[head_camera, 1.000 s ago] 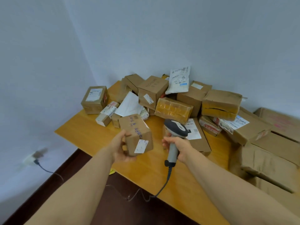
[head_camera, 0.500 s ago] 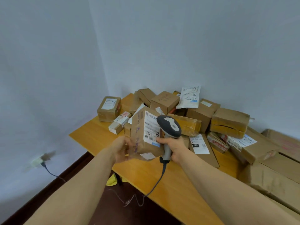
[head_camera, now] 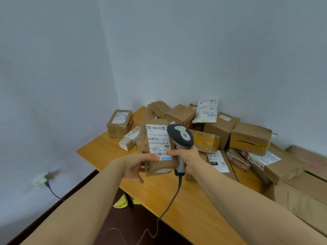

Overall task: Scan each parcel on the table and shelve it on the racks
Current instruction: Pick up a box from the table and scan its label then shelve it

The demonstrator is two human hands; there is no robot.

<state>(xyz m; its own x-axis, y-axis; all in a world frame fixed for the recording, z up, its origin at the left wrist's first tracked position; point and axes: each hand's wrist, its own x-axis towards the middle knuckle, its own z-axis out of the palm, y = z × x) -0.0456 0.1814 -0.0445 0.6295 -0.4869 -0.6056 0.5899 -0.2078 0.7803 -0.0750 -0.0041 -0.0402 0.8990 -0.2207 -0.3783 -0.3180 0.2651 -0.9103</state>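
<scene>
My left hand (head_camera: 136, 165) holds a small brown cardboard parcel (head_camera: 157, 147) above the wooden table (head_camera: 185, 200), its white barcode label turned up toward me. My right hand (head_camera: 187, 156) grips the handle of a grey corded barcode scanner (head_camera: 180, 135), whose head sits right beside the label's upper right edge. A pile of several more cardboard parcels (head_camera: 221, 131) fills the table's far corner, with a white poly mailer (head_camera: 206, 112) leaning against the wall on top.
Large flat cartons (head_camera: 300, 191) are stacked at the right edge. A labelled box (head_camera: 120, 122) and a small white-taped package (head_camera: 130, 140) sit at the table's left. The scanner cable (head_camera: 168, 207) drops over the front edge. A wall socket (head_camera: 41, 180) is low left.
My left hand lifted the parcel off the table and turned its label up. The scanner came up beside it. My view tilted upward, showing more wall.
</scene>
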